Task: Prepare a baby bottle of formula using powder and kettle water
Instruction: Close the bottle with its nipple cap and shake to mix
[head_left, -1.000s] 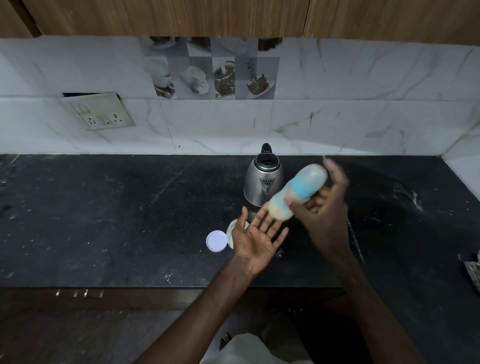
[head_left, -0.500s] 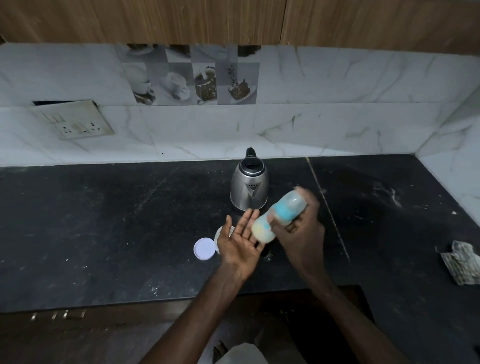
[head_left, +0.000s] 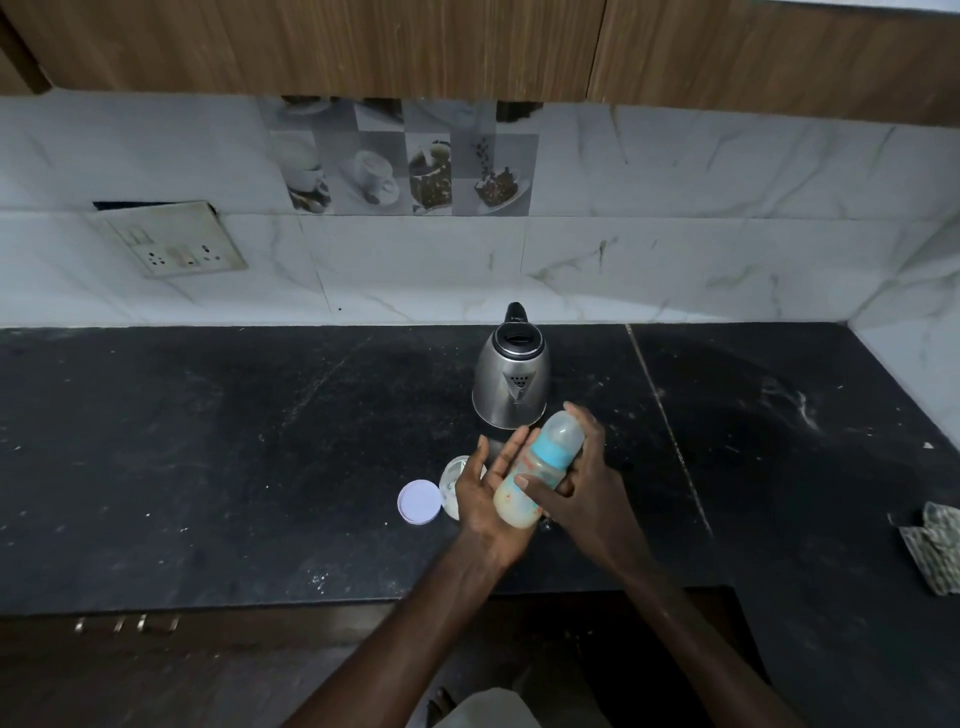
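Both hands hold a capped clear plastic baby bottle (head_left: 540, 467) of milky formula above the black stone desk (head_left: 260, 441).

The right hand (head_left: 587, 486) is wrapped round the bottle's middle, thumb across the front, and holds it tilted, with the frosted cap up and away and the base toward the person. The left hand (head_left: 480, 493) has straight, spread fingers; its palm lies against the bottle's lower side and it grips nothing. Just beyond both hands' fingertips a steel electric kettle (head_left: 511, 384) stands upright. Left of the left hand lies a round white lid (head_left: 419, 501). Between the lid and that hand is a small clear container (head_left: 451, 486), partly hidden. Far right of the right hand sits a crumpled patterned cloth (head_left: 935, 551).
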